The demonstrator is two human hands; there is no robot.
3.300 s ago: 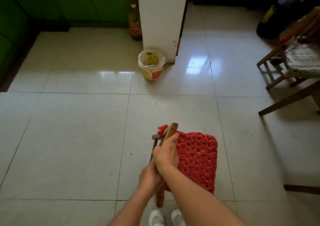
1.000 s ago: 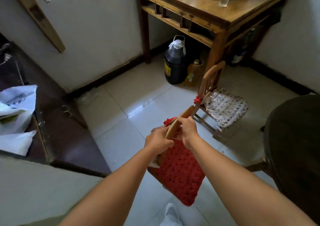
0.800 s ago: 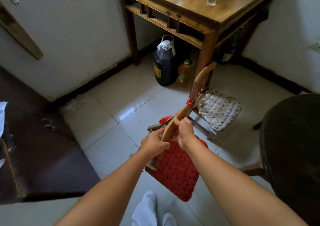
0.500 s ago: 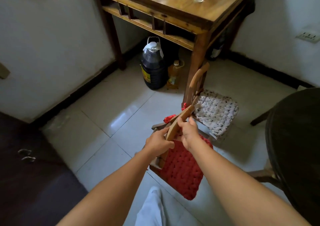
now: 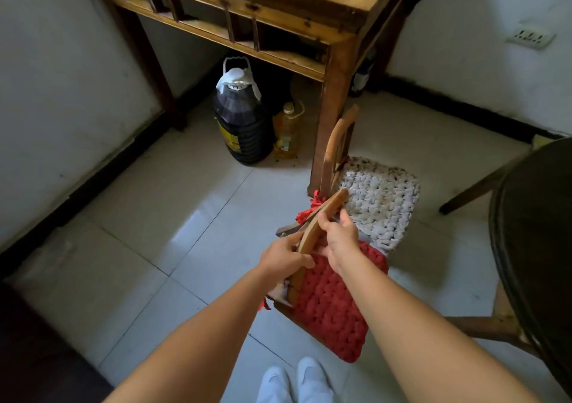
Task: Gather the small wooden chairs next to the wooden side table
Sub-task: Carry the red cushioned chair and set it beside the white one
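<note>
A small wooden chair with a red woven seat (image 5: 334, 313) is held by its curved backrest, just above the floor. My left hand (image 5: 283, 257) and my right hand (image 5: 340, 238) both grip that backrest. Directly beyond it a second small wooden chair with a white woven seat (image 5: 380, 198) stands on the tiles, its back against a leg of the wooden side table (image 5: 331, 114). The red chair's front edge nearly touches the white seat.
Under the table stand a large dark jug (image 5: 241, 124) and a smaller yellow oil bottle (image 5: 286, 133). A dark round table (image 5: 538, 248) with wooden legs fills the right side. White walls close the corner. My white shoes (image 5: 294, 381) are at the bottom.
I turned from the open floor to the corner and walked toward the side table. The red chair has come close to the white-seated chair. Both hands have kept their grip.
</note>
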